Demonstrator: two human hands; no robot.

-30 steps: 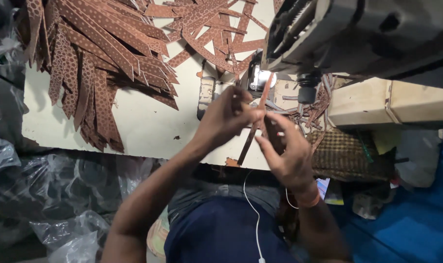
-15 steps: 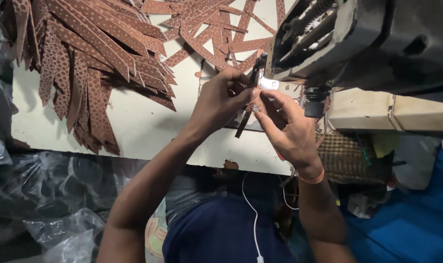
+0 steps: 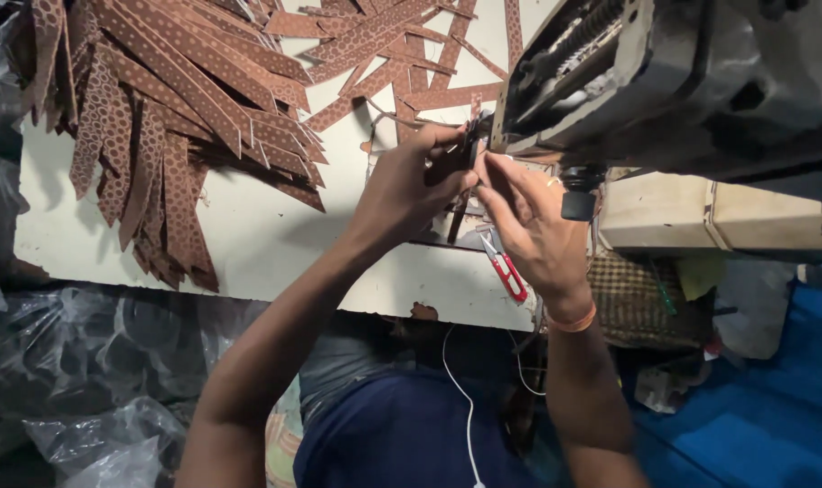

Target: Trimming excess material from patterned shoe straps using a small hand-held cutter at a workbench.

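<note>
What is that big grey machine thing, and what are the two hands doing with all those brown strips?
The picture comes from a camera worn on a person's head, looking down at their own hands. The large dark grey metal machine at the upper right looks like a sewing machine. It sits on a cream-white worktable. Piled on the table's left side are many long brown strips with a dotted pattern, which look like leather. More lie scattered at the top.

The left hand and the right hand meet just under the front of the machine. Together they pinch a thin dark strip there. A small pair of red-handled snips lies on the table below the right hand. The right wrist wears an orange band.
</note>
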